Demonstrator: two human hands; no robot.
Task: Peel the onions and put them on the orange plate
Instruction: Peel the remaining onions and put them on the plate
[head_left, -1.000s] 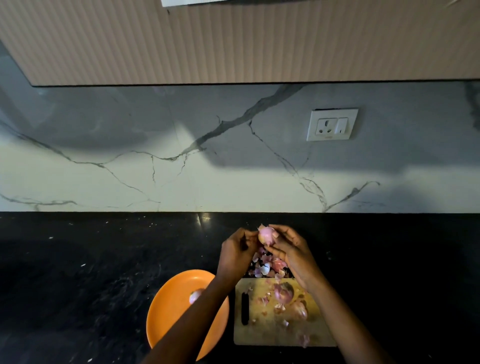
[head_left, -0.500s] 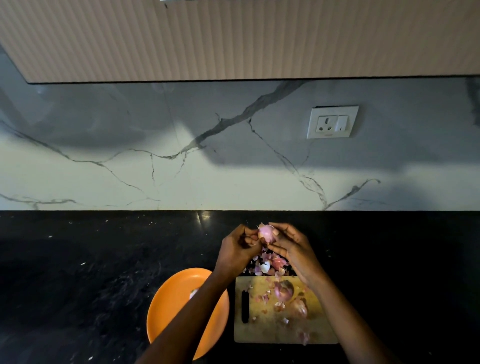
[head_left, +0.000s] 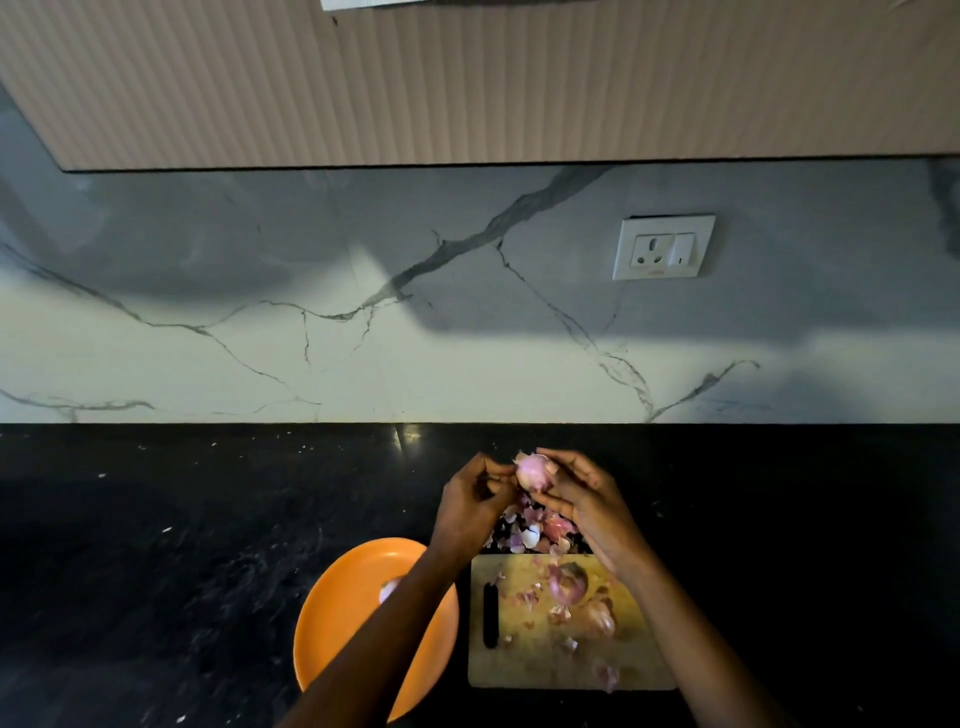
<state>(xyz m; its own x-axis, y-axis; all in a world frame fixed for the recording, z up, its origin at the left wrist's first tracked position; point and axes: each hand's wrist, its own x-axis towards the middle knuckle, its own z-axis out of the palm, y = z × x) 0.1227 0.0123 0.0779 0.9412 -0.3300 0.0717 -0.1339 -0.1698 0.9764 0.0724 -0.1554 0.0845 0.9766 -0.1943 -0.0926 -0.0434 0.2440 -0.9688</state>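
Above the peel pile (head_left: 535, 527), just beyond the cutting board (head_left: 524, 665), we find the onion (head_left: 532, 472) pinched by the right hand (head_left: 587, 501); the left hand (head_left: 475, 501) picks at its skin with curled fingers. We advise lifting loose papery edges and turning the bulb. Orange plate (head_left: 337, 623) lies nearby.

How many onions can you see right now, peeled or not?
4: one onion held between both hands, two unpeeled on the cutting board, one peeled on the orange plate; the forearm may hide more.
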